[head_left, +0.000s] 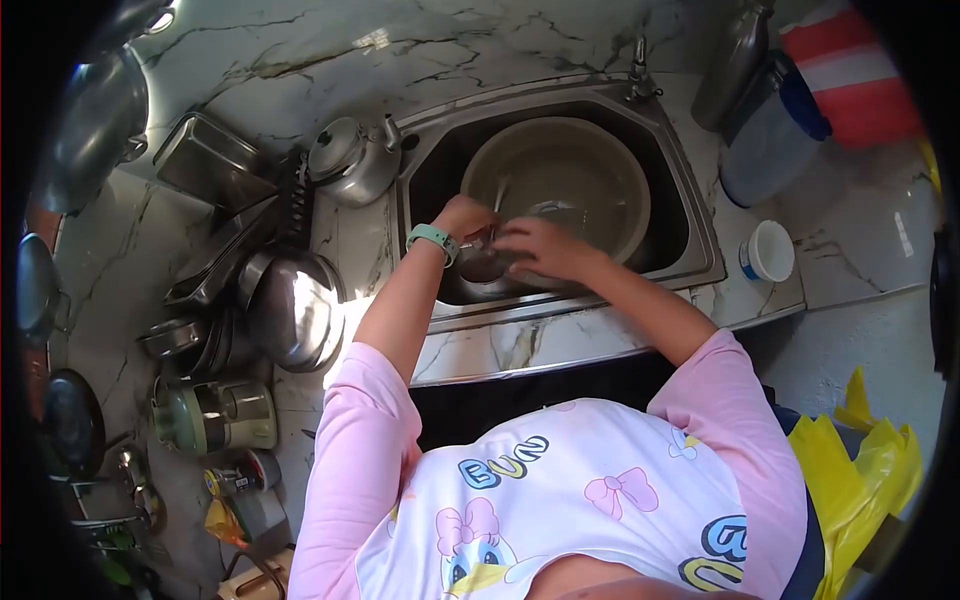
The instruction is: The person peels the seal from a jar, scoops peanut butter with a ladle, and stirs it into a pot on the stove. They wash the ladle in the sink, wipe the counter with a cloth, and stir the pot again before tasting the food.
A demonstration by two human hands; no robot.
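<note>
A: Log entry. Where is the small steel bowl (484, 265)?

B: I see it low over the near edge of the sink (700, 245), between both hands, just in front of the large round basin (600, 165) that fills most of the sink.

A: Grip?

B: The left hand (466, 216), with the green wristband (432, 238), has its grip closed on the bowl's rim. The right hand (545, 250) lies over the bowl's other side, fingers touching it. I cannot tell whether that grip is clamped or only resting. My reading is that the bowl is held over the sink so drips fall inside, one hand steadying while the other works on it.

A: Surroundings?

B: The desk (520, 345) is white veined marble. To the left of the sink there is a steel kettle (345, 160), with upturned steel pots (295, 310) and trays stacked beside it, probably to drain. The tap (640, 72) is at the sink's back rim. A white cup (770, 250) sits to the right, near a blue-lidded container (772, 140). A yellow bag (865, 470) is by the person's right side. It is a cramped kitchen corner in bright sun.
</note>
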